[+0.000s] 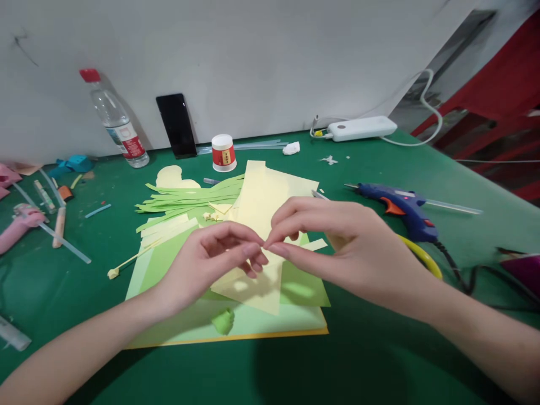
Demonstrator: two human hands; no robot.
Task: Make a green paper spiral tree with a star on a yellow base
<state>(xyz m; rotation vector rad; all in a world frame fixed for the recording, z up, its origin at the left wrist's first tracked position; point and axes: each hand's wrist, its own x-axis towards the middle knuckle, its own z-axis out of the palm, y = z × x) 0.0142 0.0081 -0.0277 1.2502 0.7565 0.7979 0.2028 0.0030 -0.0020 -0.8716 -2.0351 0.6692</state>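
Where two hands meet over pale yellow paper

While the left hand (219, 253) and right hand (337, 236) touch at the fingertips, thumbs and forefingers drawn in, I cannot tell whether anything tiny is pinched there. Below them: pale yellow paper (252, 197), overlapping light green sheets (169, 269). Crumpled green scrap (223, 322) on the stack's near part. Beyond the left hand, cut green strips (198, 197). Off to the right, blue hot glue gun (394, 202) on the green table (177, 377), clear glue stick (453, 206) protruding behind. Farther back: red-and-white paper cup (223, 153), smartphone (177, 125) propped upright, red-capped water bottle (120, 121).
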